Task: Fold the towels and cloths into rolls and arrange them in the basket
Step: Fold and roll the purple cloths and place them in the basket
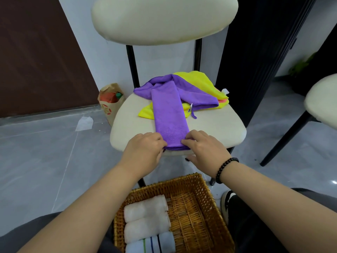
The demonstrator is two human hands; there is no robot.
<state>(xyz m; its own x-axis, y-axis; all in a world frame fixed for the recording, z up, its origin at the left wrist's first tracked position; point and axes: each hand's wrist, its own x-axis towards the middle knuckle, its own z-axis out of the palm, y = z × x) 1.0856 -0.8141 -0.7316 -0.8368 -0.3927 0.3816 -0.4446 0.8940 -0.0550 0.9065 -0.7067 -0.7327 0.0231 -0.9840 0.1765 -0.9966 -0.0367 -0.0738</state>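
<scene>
Below, wicker basket, three rolled towels

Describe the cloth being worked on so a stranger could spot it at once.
Find the cream chair seat in front of the wicker basket. On it lies a folded purple strip, running from the cloth pile toward the seat's near edge, where the left hand and right hand pinch its corners. Unlike the loose purple cloth and yellow cloth behind, it is narrow and flat.

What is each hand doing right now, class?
Left hand: fingers pinch the purple cloth at its near edge.
Right hand: fingers pinch the same edge.
</scene>
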